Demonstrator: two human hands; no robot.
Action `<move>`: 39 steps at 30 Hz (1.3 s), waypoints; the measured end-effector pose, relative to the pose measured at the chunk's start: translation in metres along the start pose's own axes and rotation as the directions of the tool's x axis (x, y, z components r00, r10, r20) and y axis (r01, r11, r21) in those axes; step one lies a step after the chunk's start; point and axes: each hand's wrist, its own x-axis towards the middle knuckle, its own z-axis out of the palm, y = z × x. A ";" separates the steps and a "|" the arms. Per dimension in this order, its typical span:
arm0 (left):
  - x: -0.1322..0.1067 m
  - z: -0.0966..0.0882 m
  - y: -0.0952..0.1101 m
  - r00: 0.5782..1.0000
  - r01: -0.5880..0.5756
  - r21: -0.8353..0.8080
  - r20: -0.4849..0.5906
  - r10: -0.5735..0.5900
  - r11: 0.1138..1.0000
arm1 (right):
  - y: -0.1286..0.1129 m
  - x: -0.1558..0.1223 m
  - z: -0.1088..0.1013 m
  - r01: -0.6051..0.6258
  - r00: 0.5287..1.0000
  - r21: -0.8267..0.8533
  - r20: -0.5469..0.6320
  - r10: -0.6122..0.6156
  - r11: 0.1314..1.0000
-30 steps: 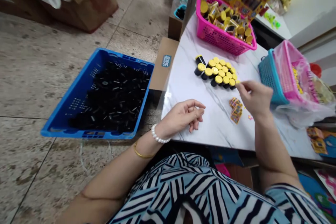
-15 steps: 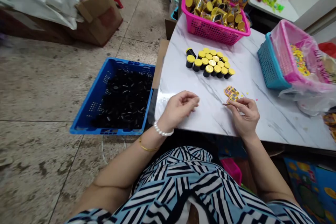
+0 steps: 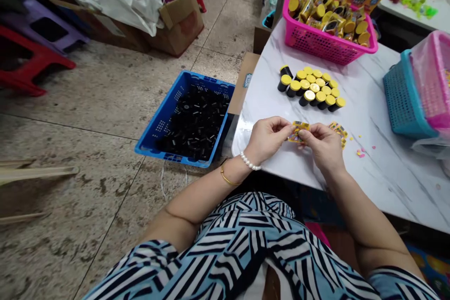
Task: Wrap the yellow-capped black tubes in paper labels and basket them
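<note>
Between my two hands, just above the white marbled table [image 3: 365, 168], is a small yellow printed label [image 3: 299, 127]. My left hand [image 3: 270, 137] pinches its left end with thumb and fingers. At its right end, my right hand [image 3: 324, 144] grips it, thumb on top. A small stack of similar printed labels [image 3: 339, 131] lies on the table, partly hidden behind my right hand. Beyond my hands stands a cluster of small black canisters with yellow lids [image 3: 314, 87]; one at the back left leans over.
A pink basket [image 3: 330, 51] of yellow-lidded wrapped pieces stands at the table's back. Teal and pink baskets [image 3: 404, 98] are stacked at right. Tiny pink and yellow bits [image 3: 361, 153] lie nearby. On the floor at left, a blue crate [image 3: 176, 155] holds black canisters.
My right hand has brought a label leftward from beside the stack. My left hand has closed on its other end. The view has shifted left.
</note>
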 end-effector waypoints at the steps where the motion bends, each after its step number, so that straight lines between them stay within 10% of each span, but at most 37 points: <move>1: -0.003 -0.002 -0.001 1.000 0.004 0.008 -0.010 -0.004 1.000 | 0.001 -0.001 0.003 -0.021 1.000 0.012 -0.007 0.021 1.000; 7: -0.022 -0.004 -0.003 0.975 -0.166 0.058 -0.140 0.173 0.984 | 0.009 -0.005 0.012 0.000 0.999 0.024 -0.053 0.001 1.000; 12: -0.023 -0.003 -0.008 0.940 -0.278 0.173 -0.153 0.304 0.945 | 0.009 -0.007 0.009 0.137 0.984 -0.278 -0.071 -0.163 0.951; 20: -0.011 -0.005 -0.017 0.980 -0.161 0.320 -0.061 0.190 0.934 | 0.024 0.002 -0.003 0.345 0.882 -0.800 0.098 -0.461 0.491; 30: -0.035 0.004 0.014 0.966 -0.219 0.138 -0.110 0.234 0.966 | 0.008 -0.001 -0.008 0.398 0.827 -0.419 -0.222 -0.517 0.816; 39: -0.038 0.012 0.019 0.896 -0.391 0.252 -0.117 0.429 0.885 | 0.010 -0.012 0.002 0.548 0.773 -0.383 -0.108 -0.625 0.744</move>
